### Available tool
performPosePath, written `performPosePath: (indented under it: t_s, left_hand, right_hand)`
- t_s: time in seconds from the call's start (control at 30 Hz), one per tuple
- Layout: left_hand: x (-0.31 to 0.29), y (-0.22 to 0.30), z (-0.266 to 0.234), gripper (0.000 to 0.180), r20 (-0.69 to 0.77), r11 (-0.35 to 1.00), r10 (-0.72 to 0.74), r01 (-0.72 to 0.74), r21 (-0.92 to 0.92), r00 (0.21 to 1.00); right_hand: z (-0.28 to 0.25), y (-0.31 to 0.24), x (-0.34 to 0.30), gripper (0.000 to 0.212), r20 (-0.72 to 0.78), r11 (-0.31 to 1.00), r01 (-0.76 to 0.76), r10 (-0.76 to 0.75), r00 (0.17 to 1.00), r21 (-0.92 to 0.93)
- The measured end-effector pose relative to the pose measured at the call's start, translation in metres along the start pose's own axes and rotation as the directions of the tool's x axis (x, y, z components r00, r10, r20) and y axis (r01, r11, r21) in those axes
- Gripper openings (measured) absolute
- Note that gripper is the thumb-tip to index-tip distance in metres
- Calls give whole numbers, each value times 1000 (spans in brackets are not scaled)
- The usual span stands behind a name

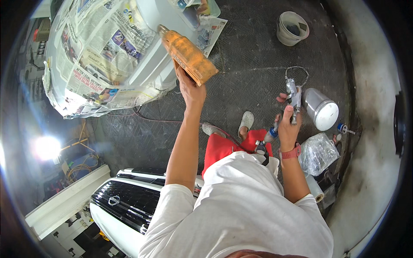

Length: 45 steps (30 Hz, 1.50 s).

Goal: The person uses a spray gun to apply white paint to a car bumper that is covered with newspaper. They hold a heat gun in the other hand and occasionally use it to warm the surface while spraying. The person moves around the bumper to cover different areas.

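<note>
In my left hand [192,92] is a worn orange heat gun [189,56], its metal nozzle pointing up and left. That nozzle is close to a pale grey car panel [157,26], with newspaper sheets [97,64] and clear film over the area beside it. My right hand [287,127] has its fingers wrapped round a metal spray gun [294,92], off to the right of my body. A silver paint cup [320,110] is attached to the gun and lies tilted to its right. The gun's lower end is partly hidden by my thumb.
A white bucket [292,28] stands on the dark textured floor [247,47]. Crumpled clear plastic [318,154] lies by the wall [370,172] at right. A thin hose [165,120] crosses the floor near my feet. A white bumper with black grille [129,202] and a bright lamp [47,148] are at left.
</note>
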<state>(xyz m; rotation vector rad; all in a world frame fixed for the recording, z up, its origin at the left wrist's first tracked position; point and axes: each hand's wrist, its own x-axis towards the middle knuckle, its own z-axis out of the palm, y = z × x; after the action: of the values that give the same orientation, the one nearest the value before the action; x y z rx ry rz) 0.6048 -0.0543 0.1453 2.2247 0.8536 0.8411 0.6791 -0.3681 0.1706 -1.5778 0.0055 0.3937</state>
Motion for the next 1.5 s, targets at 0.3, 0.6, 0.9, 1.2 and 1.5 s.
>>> performPosePath:
  t_s: [0.3,0.6,0.9,1.2,1.5]
  left_hand:
    - [-32,-48,36,63,430,897,-443,382,223,787]
    - [-44,-78,38,62,405,947,-313,248,206,859]
    - [-43,-55,26,66,465,919,-391,359,162,794]
    - [-97,-57,-23,50,351,910,-369,411,-53,861]
    - [-130,-117,-91,46,-345,726,-670,678,-118,657]
  right_hand:
    - [-3,-2,-3,65,56,998,21,-18,998,-58]
    - [-3,6,-1,61,-22,994,94,-96,995,-61]
    - [-1,7,-1,63,29,997,67,-66,997,-30]
    - [5,0,3,70,45,995,98,-98,994,-1]
    - [4,11,12,55,20,998,57,-57,998,10]
